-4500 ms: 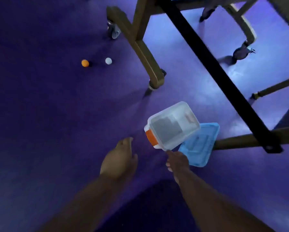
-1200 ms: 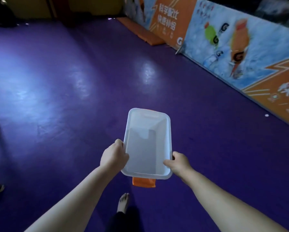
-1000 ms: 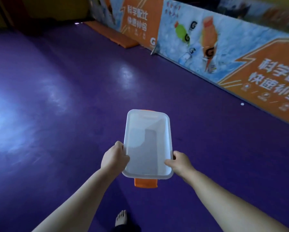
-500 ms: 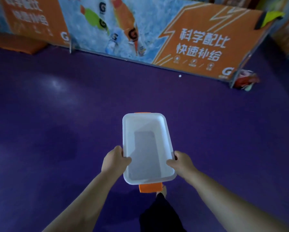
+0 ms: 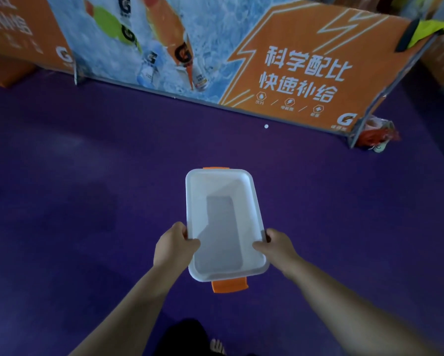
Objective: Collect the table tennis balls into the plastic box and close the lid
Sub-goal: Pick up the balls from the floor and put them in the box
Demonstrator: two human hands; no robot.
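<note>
Item one, which we carry: the plastic box (image 5: 223,227), translucent white, open-topped and with nothing in it, held level above the purple floor (image 5: 87,201) with its long axis pointing away from us. It has one orange clasp (image 5: 230,286) at the near end, and the edge of a second shows at the far end. Our left hand (image 5: 174,246) grips the left rim and our right hand (image 5: 276,246) the right rim. On each side the thumb hooks over the edge and the fingers (image 5: 267,233) curl under or around the wall, so both hands are closed on the box. Item two, to be collected: one white table tennis ball (image 5: 266,126), lying on the floor well ahead of the box and near the foot of the printed orange-and-blue barrier (image 5: 293,73). Item three: a crumpled bag or similar clutter (image 5: 377,134) at the barrier's right corner, too blurred to identify. Item four: a bare foot (image 5: 217,348) at the lower edge. The lid is not in view. We judge the task to be at its start, since no ball is boxed yet. Risks noted from here: the ball is light and round, so a hurried reach or a nudge from the foot could send it rolling along the barrier or under it. Freeing one hand to pick it up leaves the box on a one-sided grip, and it could tip. A ball dropped in from high up may bounce out of the shallow, lidless box.
</note>
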